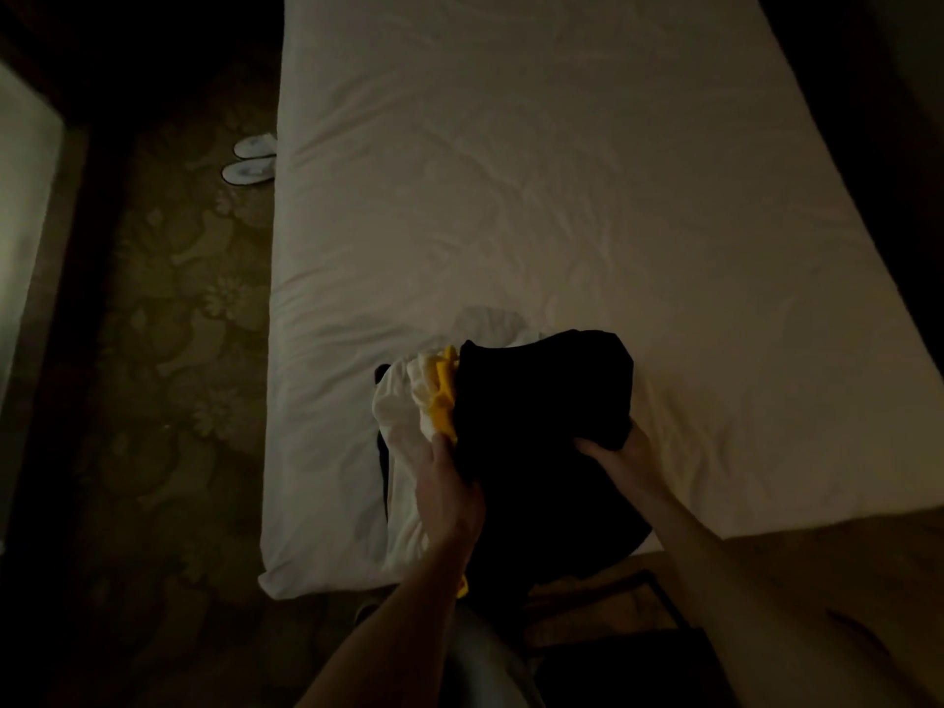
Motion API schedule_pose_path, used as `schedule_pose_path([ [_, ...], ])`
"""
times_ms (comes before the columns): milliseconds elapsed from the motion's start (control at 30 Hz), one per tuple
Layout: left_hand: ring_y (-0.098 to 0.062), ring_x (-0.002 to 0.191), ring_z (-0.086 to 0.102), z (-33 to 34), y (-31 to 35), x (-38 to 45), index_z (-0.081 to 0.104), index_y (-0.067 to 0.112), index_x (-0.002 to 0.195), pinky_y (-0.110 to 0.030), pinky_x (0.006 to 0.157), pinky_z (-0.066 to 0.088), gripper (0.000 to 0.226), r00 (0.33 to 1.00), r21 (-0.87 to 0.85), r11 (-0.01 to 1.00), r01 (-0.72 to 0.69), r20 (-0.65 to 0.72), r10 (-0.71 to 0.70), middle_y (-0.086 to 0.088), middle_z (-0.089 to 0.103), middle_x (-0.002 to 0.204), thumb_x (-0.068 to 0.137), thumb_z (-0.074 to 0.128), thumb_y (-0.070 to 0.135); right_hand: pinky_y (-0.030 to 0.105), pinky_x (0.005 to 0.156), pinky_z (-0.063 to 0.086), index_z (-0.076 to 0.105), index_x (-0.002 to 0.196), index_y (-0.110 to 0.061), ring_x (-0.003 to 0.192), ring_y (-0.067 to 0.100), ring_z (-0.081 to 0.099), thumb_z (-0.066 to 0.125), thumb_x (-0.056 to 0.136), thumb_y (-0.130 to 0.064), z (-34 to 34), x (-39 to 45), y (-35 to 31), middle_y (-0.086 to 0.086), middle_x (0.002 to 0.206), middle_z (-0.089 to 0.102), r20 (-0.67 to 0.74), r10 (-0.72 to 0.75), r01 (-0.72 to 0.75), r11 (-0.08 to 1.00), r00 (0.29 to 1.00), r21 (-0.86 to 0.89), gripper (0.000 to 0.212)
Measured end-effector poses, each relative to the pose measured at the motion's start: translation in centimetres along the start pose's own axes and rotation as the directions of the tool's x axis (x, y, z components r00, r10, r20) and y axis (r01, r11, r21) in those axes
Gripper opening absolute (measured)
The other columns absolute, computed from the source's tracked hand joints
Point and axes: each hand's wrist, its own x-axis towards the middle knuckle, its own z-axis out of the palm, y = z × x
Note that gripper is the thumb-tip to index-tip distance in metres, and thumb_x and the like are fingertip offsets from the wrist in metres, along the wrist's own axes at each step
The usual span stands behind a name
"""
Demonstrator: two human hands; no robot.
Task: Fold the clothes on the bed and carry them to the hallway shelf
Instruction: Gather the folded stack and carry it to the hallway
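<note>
At the foot of the bed (511, 171), my left hand (449, 495) and right hand (620, 454) each gripped a side of the clothes stack (536, 426), black garment on top. Folding looked finished; next, I judged, a level lift toward the hallway.

White bed sheet (536, 171); black garment (541, 401) over yellow (443, 396) and white clothes (398, 426) — floral olive carpet (168, 309), white slippers (250, 163).

Dim, grainy view; the white bed sheet (536, 171) catches the most light, the carpet (168, 324) sinks into shadow, corners go black, and edges bow outward
</note>
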Motion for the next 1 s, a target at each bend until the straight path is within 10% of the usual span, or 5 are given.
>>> schedule_pose_path([
  [100,-0.018,0.079,0.057,-1.4,0.1,-0.6,0.041,0.022,0.116,-0.034,0.067,0.045,0.028,1.0,-0.078,0.997,0.011,0.018,-0.009,0.006,0.055,0.091,0.089,0.05,0.024,0.035,0.089,0.053,0.054,0.126,-0.022,0.101,0.01,0.065,0.084,0.053,-0.066,-0.2,-0.4,-0.2,-0.01,0.114,0.066,-0.025,0.029,-0.03,0.999,0.999,-0.028,0.09],
  [467,-0.028,0.101,0.066,-3.0,-5.1,3.9,0.054,0.023,0.121,-0.05,0.084,0.055,0.067,0.939,-0.417,0.846,0.331,0.232,-0.253,-0.007,0.066,0.112,0.061,0.077,0.041,0.03,0.075,0.056,0.065,0.113,-0.016,0.09,0.024,0.071,0.079,0.079,-0.026,1.6,-1.6,-3.1,0.005,0.103,0.073,0.259,0.312,-0.36,0.918,0.914,0.165,0.038],
  [733,-0.008,0.114,0.046,-1.8,-2.0,0.4,0.022,0.021,0.148,-0.031,0.089,0.045,0.105,0.993,-0.089,0.996,0.002,0.119,0.009,0.014,0.041,0.129,0.066,0.087,0.033,0.049,0.119,0.008,0.017,0.152,-0.037,0.147,0.023,0.009,0.062,0.073,-0.066,5.9,-3.1,-0.8,-0.006,0.155,0.022,0.202,-0.103,0.192,0.85,0.974,-0.491,0.095],
  [867,-0.018,0.114,0.05,-1.7,-1.6,-0.4,0.031,0.015,0.144,-0.035,0.086,0.044,0.098,0.998,-0.113,0.992,0.059,0.032,-0.056,0.012,0.046,0.126,0.063,0.064,0.06,0.049,0.119,0.011,0.013,0.153,-0.038,0.145,0.032,0.017,0.052,0.08,-0.061,10.4,-5.2,-0.2,0.003,0.156,0.026,0.325,-0.129,0.326,0.654,0.937,-0.682,0.086],
  [1000,-0.02,0.085,0.057,-1.9,-2.6,-0.1,0.053,0.011,0.11,-0.035,0.069,0.044,0.091,0.968,-0.284,0.925,0.252,0.06,-0.245,0.016,0.051,0.084,0.037,0.061,0.064,0.038,0.097,0.045,0.027,0.145,-0.036,0.123,0.026,0.05,0.058,0.082,-0.052,10.8,-5.9,-1.4,-0.003,0.141,0.042,0.238,-0.141,0.255,0.786,0.961,-0.563,0.072],
])
